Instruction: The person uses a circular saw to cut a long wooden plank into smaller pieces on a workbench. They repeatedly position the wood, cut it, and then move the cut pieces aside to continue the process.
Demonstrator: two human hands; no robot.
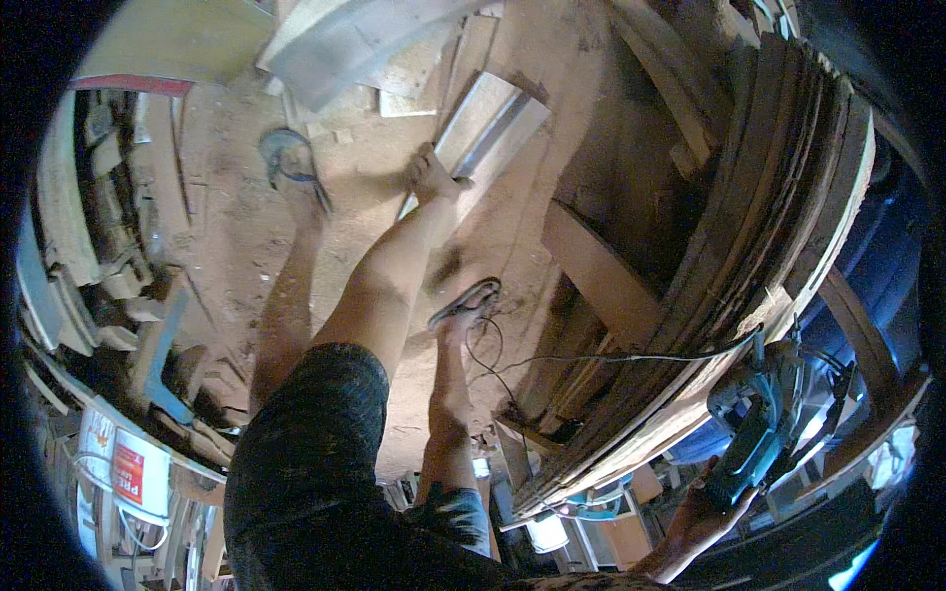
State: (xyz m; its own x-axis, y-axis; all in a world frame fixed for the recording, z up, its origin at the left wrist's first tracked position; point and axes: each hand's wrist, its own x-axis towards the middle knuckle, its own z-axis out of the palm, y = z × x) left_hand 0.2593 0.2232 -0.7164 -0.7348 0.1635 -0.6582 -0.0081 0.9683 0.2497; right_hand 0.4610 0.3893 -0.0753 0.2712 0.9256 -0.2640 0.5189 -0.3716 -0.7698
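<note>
My left hand (434,179) is closed around the near end of a pale wooden board (483,118). A dark lengthwise stripe runs along the board, which slants away above the dusty ground. Low on the right, my right hand (717,492) is wrapped around the handle of a teal corded power tool (754,424). The tool is beside the outer edge of a stack of long planks (729,246); whether it rests on them I cannot tell. Its exact kind is unclear. A dark cord (631,358) runs left from the tool across the planks.
My sandalled feet (463,303) stand on sandy ground. Scrap wood (118,266) lines the left side, with a white bucket (138,468) at lower left. A broad curved board (345,49) lies at the top. Blue material (867,266) shows behind the planks.
</note>
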